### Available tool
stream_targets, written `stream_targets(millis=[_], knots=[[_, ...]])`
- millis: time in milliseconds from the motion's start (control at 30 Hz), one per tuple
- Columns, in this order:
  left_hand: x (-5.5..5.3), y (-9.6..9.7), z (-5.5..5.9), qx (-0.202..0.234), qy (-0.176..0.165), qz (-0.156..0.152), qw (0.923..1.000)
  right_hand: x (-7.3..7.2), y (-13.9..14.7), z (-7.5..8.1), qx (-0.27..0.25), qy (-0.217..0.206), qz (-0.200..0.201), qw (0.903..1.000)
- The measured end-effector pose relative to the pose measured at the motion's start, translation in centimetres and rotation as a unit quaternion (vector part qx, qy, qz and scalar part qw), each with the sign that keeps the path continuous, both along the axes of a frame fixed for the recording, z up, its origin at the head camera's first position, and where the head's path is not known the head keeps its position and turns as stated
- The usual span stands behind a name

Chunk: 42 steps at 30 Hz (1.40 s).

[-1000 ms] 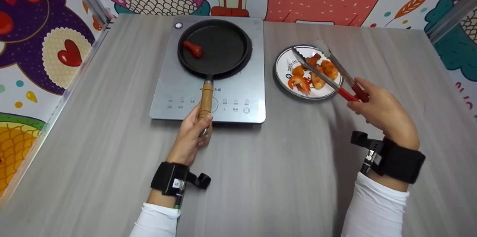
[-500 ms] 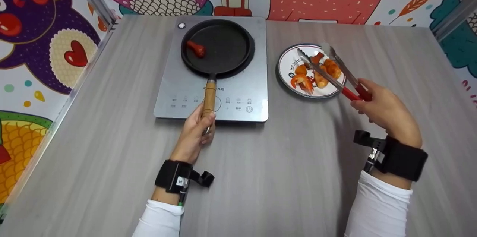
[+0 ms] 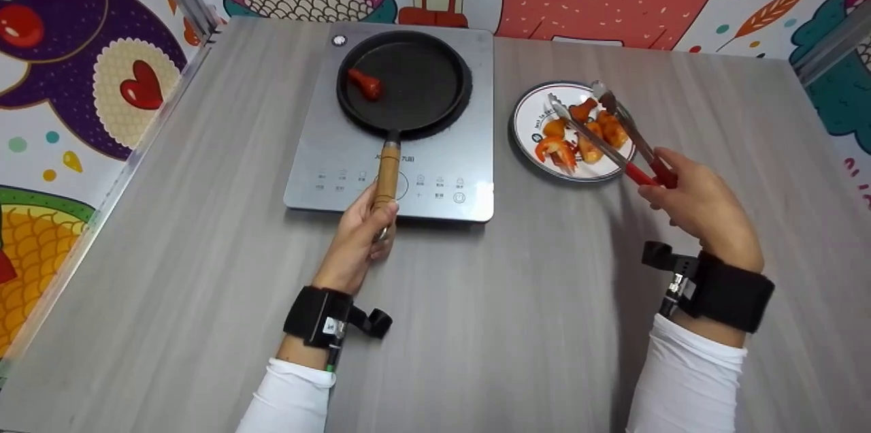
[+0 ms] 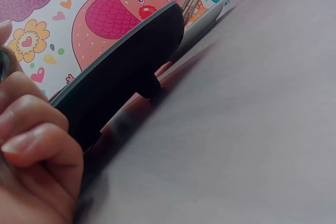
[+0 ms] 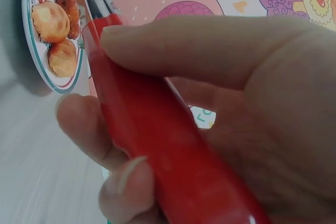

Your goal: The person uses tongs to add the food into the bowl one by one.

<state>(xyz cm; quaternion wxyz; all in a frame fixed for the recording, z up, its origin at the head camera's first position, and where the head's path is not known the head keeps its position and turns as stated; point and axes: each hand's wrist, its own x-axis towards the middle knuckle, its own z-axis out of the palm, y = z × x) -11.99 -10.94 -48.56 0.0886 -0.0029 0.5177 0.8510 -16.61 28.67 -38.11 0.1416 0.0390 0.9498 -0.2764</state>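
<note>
- While the tan wooden handle [image 3: 389,174] of a round black frying pan [image 3: 425,89] is gripped by the left hand [image 3: 360,229], fingers curled round its near end, the pan is held over a flat rectangular silver cooktop [image 3: 318,140]; whether its base is touching cannot be told.
- One glossy red-brown drumstick-shaped piece [image 3: 367,84] is seen in the pan, near the left rim.
- Metal tongs with red grips [image 3: 607,149] are held by the fingers and thumb of the right hand [image 3: 708,205]; their arms are spread apart over a round white plate with a dark rim [image 3: 527,113], which is set on the grey wood-grain counter [image 3: 544,283].
- Several orange-brown food pieces [image 3: 589,149] are gathered on the plate; none is clearly seen pinched.
- By judgement, the tongs are being lined up with a piece on the plate.
- For the next move, the tips would need to be squeezed round one piece, with the pan kept steady.
</note>
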Motion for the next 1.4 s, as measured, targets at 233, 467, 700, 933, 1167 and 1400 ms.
stream_targets(millis=[233, 467, 700, 933, 1167, 1400], knots=[[-0.09, -0.21, 0.3, -0.018, 0.005, -0.009, 0.9998, -0.09, -0.58, -0.07, -0.004, -0.001, 0.001, 1.0], [-0.19, -0.25, 0.51, -0.027, 0.015, -0.017, 0.9994, -0.41, -0.69, -0.17, 0.001, -0.01, -0.005, 0.9999], [-0.16, -0.21, 0.49, -0.034, 0.009, -0.011, 0.9993, -0.4, -0.84, 0.04, 0.0, -0.008, -0.003, 1.0], [-0.14, -0.2, 0.4, -0.023, 0.004, -0.005, 0.9997, -0.01, -0.86, 0.54, 0.004, 0.0, 0.003, 1.0], [-0.04, -0.2, 0.28, -0.026, 0.002, -0.004, 0.9997, 0.0, -0.89, 0.59, 0.01, 0.002, -0.008, 0.9999], [0.08, -0.06, 0.2, -0.033, 0.0, -0.003, 0.9994, 0.39, -0.51, 0.44, 0.004, 0.021, -0.025, 0.9995]])
